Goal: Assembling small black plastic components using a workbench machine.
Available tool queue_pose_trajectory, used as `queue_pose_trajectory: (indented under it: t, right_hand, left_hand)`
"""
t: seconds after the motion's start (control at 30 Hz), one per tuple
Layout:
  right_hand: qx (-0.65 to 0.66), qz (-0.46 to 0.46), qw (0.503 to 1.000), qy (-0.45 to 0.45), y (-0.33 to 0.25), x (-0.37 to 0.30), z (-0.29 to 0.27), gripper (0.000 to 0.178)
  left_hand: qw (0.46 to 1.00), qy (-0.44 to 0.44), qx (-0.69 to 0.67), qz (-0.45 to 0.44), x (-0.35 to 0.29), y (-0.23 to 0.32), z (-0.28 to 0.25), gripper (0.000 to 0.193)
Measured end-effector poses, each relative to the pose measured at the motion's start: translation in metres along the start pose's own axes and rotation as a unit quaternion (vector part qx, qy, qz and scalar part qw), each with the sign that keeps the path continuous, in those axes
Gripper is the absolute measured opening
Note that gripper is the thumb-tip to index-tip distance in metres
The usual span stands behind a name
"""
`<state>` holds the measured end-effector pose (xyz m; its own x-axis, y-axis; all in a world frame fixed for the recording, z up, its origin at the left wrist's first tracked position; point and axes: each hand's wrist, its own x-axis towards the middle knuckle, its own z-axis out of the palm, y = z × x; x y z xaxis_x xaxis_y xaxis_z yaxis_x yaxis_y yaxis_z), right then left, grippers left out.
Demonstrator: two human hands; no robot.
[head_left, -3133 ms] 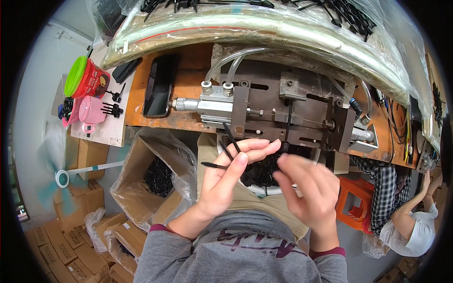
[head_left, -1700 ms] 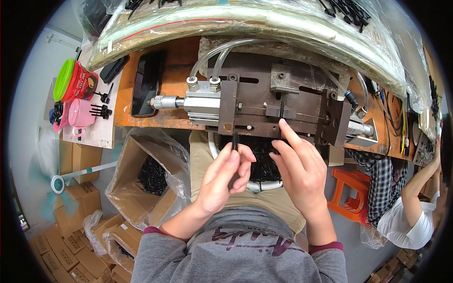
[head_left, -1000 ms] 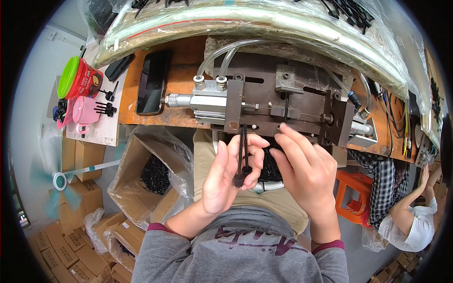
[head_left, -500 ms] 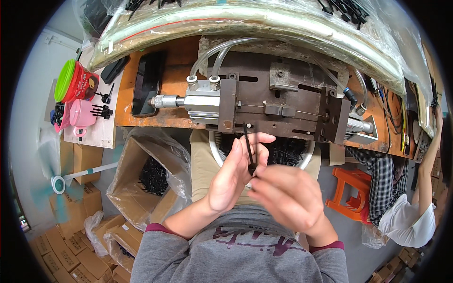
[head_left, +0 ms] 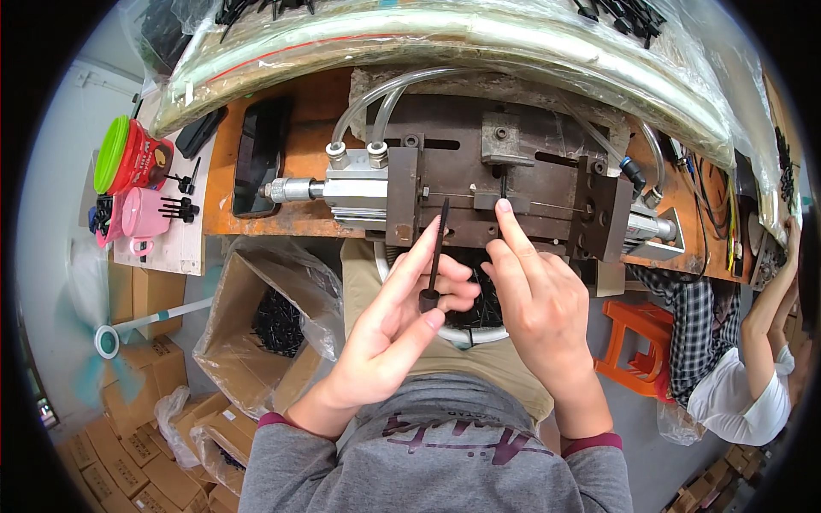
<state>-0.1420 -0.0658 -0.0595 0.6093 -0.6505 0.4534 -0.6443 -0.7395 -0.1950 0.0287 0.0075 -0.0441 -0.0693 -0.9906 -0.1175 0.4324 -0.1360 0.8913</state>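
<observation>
My left hand (head_left: 380, 338) holds a slim black plastic rod with a thick round head (head_left: 429, 299). The head rests by the thumb and fingers, and the shaft points up and away. My right hand (head_left: 546, 303) reaches to the dark metal fixture (head_left: 462, 229) with its index finger stretched out. That fingertip touches the near end of a second black rod (head_left: 503, 181), which sits in the middle of the fixture below a small metal block (head_left: 506, 137). The right hand's other fingers are partly bent, with no grip visible.
Pneumatic cylinders flank the fixture, the left one (head_left: 359, 190) fed by clear hoses. A phone (head_left: 261, 154) lies on the bench at left, near a pink cup (head_left: 144, 214). A lined carton (head_left: 248, 342) of black parts stands below. A co-worker (head_left: 740, 398) is at right, near an orange stool (head_left: 633, 342).
My hands have moved apart. The right hand has gone forward to the fixture, where a black rod now sits. The left hand still holds a rod, now tilted the other way.
</observation>
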Motion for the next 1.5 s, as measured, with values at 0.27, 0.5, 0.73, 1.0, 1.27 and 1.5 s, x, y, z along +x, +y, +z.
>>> queue_pose_trajectory:
  t: [0.27, 0.5, 0.73, 1.0, 1.27, 1.5]
  right_hand:
    - [-0.047, -0.005, 0.999, -0.024, -0.006, 0.006, -0.006, 0.020]
    - [0.092, 0.009, 0.995, 0.038, 0.002, 0.005, -0.008, 0.019]
    - [0.636, 0.279, 0.719, 0.028, -0.009, -0.004, -0.030, 0.017]
    - [0.714, 0.331, 0.617, 0.003, -0.008, 0.004, -0.036, 0.013]
    - [0.713, 0.332, 0.617, 0.016, -0.006, 0.001, -0.035, 0.011]
    - [0.666, 0.315, 0.667, 0.110, -0.002, 0.001, -0.032, 0.017]
  left_hand:
    - [0.948, 0.051, 0.268, 0.165, -0.002, 0.008, -0.002, 0.041]
    - [0.864, -0.002, 0.404, 0.300, -0.010, 0.014, -0.008, 0.036]
    - [0.842, -0.083, 0.427, 0.320, -0.005, 0.007, -0.002, 0.035]
    - [0.843, -0.106, 0.422, 0.316, -0.008, 0.003, 0.000, 0.034]
    - [0.830, -0.101, 0.432, 0.338, -0.007, -0.001, -0.002, 0.037]
    - [0.856, -0.130, 0.385, 0.320, -0.015, 0.006, -0.003, 0.032]
